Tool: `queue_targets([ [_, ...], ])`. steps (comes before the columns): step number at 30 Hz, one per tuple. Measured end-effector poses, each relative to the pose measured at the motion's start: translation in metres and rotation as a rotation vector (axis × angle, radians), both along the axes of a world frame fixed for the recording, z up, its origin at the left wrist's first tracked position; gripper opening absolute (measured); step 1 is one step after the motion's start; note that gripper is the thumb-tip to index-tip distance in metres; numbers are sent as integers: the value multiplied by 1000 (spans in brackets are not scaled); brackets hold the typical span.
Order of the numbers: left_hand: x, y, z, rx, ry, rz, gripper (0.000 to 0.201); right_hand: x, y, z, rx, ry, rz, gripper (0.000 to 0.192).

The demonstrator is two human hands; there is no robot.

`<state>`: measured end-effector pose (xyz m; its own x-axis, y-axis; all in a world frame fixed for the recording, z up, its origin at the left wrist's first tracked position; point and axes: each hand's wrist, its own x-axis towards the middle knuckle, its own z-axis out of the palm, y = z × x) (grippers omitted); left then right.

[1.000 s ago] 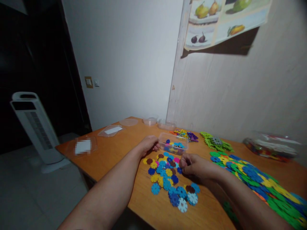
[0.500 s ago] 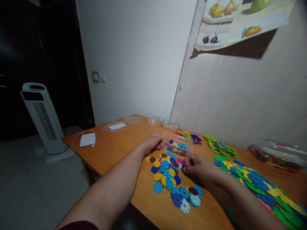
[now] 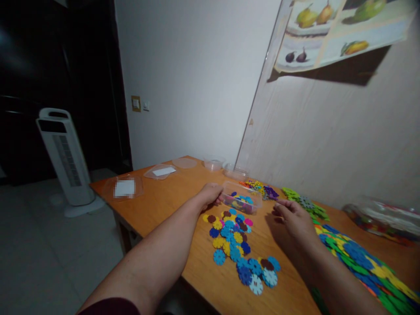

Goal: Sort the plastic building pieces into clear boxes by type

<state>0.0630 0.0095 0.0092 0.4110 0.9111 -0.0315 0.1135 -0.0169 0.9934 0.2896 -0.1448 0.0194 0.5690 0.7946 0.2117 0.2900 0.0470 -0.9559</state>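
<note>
My left hand (image 3: 211,195) grips the left end of a small clear plastic container (image 3: 257,200), its fingers closed at the rim. Blue, yellow and pink notched discs (image 3: 243,200) lie inside. My right hand (image 3: 293,218) hovers to the right of the container, apart from it, with fingers loosely spread and nothing visible in them. In front of the container, a loose spread of notched plastic discs (image 3: 235,253) in blue, yellow, brown, white and pink covers part of the wooden table (image 3: 205,280).
Behind the container are small multicoloured pieces (image 3: 257,187) and green pieces (image 3: 318,210). A heap of larger blue, green and yellow pieces (image 3: 364,258) lies at right, near a filled clear bag (image 3: 387,218). Clear tubs (image 3: 214,163) and lids (image 3: 184,163) stand along the back.
My right hand has moved from beside the loose discs to the right, and its fingers have opened. My left hand stays on the container. The view has shifted slightly.
</note>
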Motion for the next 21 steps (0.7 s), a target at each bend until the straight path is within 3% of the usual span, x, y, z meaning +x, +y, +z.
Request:
queue_targets([
  [7, 2, -3, -2, 19, -18, 3, 16, -13, -3, 8, -68, -81, 86, 34],
  [10, 3, -4, -2, 57, 19, -67, 15, -17, -12, 12, -190, -126, 266, 33],
  [16, 4, -2, -2, 57, 22, -64, 16, -11, -40, 27, -522, -325, 648, 39],
  [21, 5, -1, -3, 44, -3, -79, 21, -15, -52, 39, -610, -651, 624, 67],
])
